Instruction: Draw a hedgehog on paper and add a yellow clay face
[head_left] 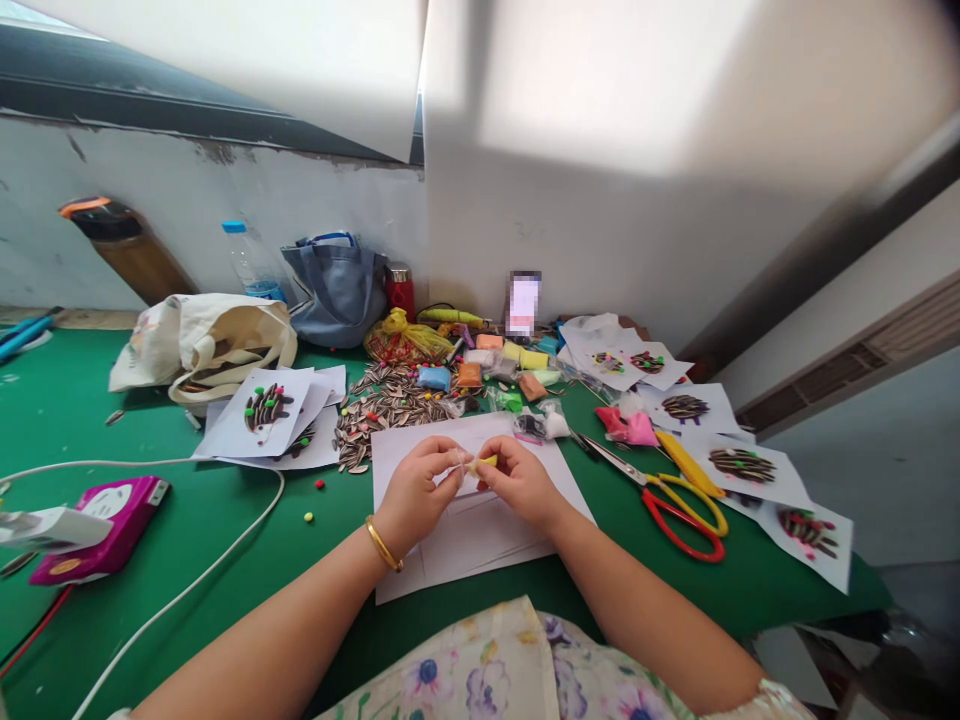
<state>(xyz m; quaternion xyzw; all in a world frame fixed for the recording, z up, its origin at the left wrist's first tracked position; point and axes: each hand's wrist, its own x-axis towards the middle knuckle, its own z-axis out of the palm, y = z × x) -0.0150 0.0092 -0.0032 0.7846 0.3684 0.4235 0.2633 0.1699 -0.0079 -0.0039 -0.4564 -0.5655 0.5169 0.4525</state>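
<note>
My left hand [418,492] and my right hand [523,484] meet over a stack of white paper [480,545]. Between their fingertips is a small piece of yellow clay [487,461] with what looks like a clear wrapper on its left side. My right fingers pinch the yellow part, and my left finger and thumb are closed on the pale, see-through end. Something reddish-brown lies on the paper, partly hidden behind my right fingers. Just beyond the paper are small packets of coloured clay [469,375] and a heap of striped sunflower seeds [390,410].
Scissors [667,505] with red and yellow handles lie to the right, beside a yellow tool [690,465]. Seed pictures on paper lie right [742,465] and left [259,415]. A white cable [217,570] crosses the left side. Bags, a bottle and a phone [523,305] stand behind.
</note>
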